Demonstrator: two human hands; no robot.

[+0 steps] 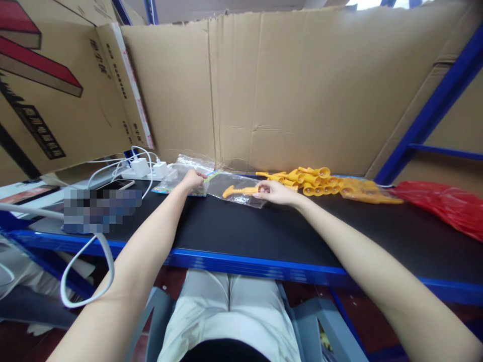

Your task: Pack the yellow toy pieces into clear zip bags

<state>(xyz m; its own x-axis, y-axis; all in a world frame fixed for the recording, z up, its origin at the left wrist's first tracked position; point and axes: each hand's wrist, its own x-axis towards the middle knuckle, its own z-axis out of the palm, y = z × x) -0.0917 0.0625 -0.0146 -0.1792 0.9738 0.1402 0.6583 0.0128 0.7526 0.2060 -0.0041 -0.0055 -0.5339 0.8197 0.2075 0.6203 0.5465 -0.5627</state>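
The right hand (275, 192) pinches a yellow plastic toy piece (238, 191) inside a clear plastic bag (234, 190) on the black table (264, 226). The left hand (192, 179) presses closed on the bag's mouth (bagging step). More yellow pieces (315, 182) lie just beside.

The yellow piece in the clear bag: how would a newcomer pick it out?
On the black tabletop, left of the yellow parts pile, lies a clear plastic bag. The right hand pinches the yellow piece there. It alone lies bagged, apart from the heap.
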